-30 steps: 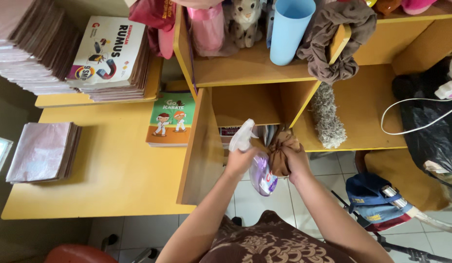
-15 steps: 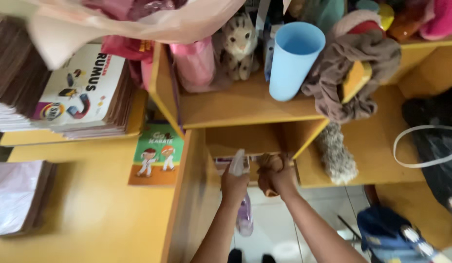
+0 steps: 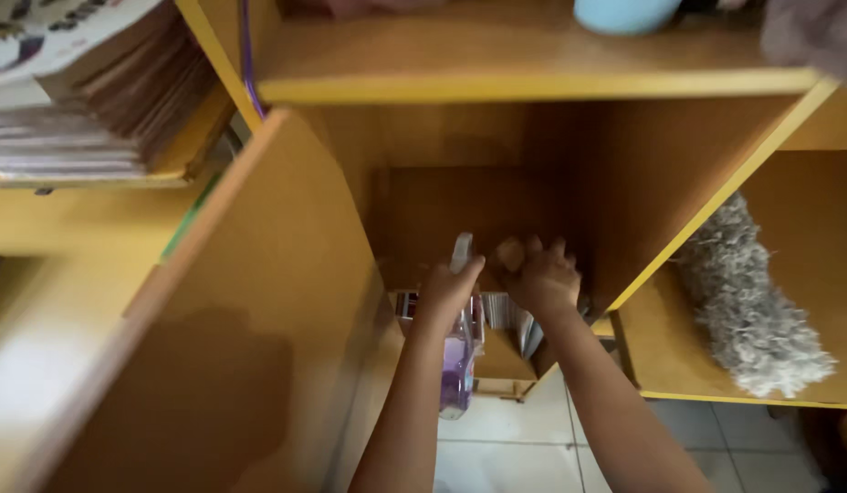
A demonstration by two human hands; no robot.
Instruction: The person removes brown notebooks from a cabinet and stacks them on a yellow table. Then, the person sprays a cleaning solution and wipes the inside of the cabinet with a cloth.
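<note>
Spray bottle (image 3: 457, 365) in my left hand (image 3: 444, 292): clear glossy purple plastic. Cloth (image 3: 509, 254) under my right hand (image 3: 542, 277): brown, soft. Shelf (image 3: 496, 87): smooth matt yellow wood laminate. Duster (image 3: 752, 310): shaggy grey fibre.

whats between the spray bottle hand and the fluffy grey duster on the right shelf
In the head view, the right hand bunching a brown cloth and the slanted wooden cabinet wall lie between the left hand on the purple spray bottle and the duster.

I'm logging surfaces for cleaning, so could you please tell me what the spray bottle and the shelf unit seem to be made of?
Spray bottle: seemingly clear plastic, glossy; purple liquid shows through, held by the left hand. Shelf unit: probably laminated board, smooth yellow-brown matte faces with sharp flat edges.
</note>
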